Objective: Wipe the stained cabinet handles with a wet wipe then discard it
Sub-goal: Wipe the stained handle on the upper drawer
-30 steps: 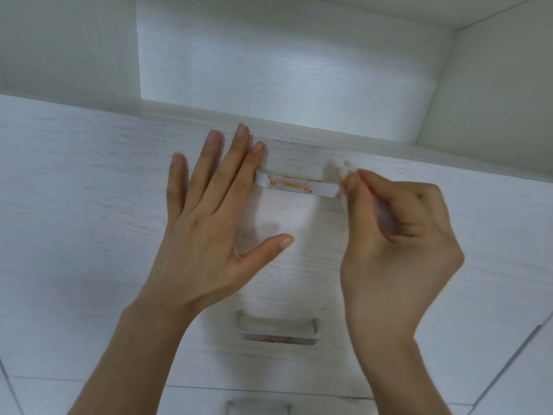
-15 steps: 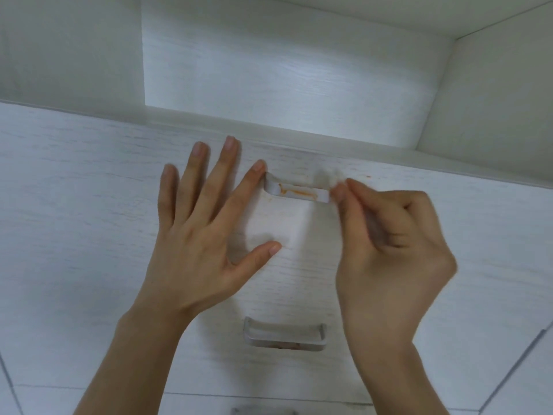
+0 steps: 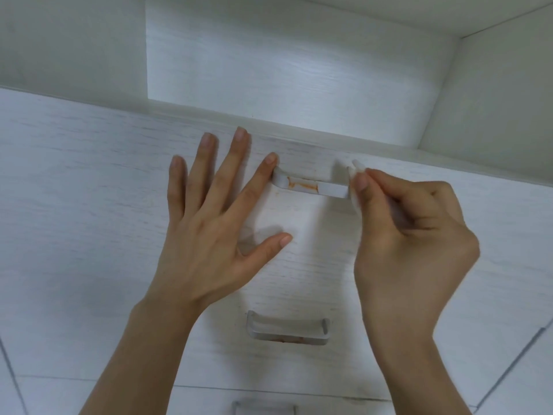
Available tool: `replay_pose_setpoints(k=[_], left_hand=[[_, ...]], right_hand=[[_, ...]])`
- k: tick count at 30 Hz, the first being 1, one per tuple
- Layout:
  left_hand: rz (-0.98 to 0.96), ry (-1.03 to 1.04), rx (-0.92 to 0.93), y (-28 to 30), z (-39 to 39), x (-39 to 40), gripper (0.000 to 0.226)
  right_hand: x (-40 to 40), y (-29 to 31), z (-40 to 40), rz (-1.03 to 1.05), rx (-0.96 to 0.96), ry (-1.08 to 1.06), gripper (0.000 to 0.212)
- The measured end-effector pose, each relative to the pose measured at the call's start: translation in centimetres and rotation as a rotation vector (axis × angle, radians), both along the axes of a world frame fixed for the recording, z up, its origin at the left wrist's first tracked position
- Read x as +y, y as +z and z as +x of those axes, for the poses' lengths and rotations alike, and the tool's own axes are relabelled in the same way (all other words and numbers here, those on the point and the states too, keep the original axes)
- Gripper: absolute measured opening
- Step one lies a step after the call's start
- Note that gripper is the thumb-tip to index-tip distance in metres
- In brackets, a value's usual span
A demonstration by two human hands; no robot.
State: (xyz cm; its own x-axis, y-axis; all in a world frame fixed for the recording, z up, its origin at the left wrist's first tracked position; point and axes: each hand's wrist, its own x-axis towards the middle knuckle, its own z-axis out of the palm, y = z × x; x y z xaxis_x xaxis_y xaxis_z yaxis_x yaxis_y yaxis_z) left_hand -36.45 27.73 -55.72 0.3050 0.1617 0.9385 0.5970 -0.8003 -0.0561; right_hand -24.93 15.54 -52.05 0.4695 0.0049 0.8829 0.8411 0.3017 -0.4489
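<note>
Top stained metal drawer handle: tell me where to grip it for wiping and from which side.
Pinch the flat front bar of the top stained metal drawer handle from its right end, where the right hand holds the white wet wipe. The orange smear lies left of centre, so slide leftward toward the left hand.

The left end of the top handle point(image 3: 311, 187) is blocked by the left hand point(image 3: 209, 232), spread flat on the drawer front point(image 3: 89, 205), its forefinger touching that end. The right end is closed off by the right hand point(image 3: 410, 244) pinching the wipe point(image 3: 348, 172). Between them the stained bar is left exposed. The lower handle point(image 3: 288, 330) is unobstructed between the wrists.
</note>
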Motion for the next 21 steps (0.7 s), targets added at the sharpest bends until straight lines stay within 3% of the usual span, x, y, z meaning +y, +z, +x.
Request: replay_pose_setpoints(k=[5,12,17,21], left_hand=[[0.029,0.020,-0.014,0.0,0.2,0.1,0.075],[0.010,0.000,0.007,0.1,0.0,0.0,0.076],[-0.001,-0.009,0.004,0.0,0.0,-0.1,0.078],[0.014,-0.008,-0.014,0.1,0.2,0.0,0.076]], right_hand=[[0.9,0.2,-1.3,-0.104,-0.145,-0.041,0.008],[1.1,0.4,-2.0,-0.130,-0.143,0.004,0.008],[0.6,-0.4,-1.2,0.017,-0.008,0.020,0.012],[1.4,-1.0,-2.1,-0.018,-0.125,-0.009,0.015]])
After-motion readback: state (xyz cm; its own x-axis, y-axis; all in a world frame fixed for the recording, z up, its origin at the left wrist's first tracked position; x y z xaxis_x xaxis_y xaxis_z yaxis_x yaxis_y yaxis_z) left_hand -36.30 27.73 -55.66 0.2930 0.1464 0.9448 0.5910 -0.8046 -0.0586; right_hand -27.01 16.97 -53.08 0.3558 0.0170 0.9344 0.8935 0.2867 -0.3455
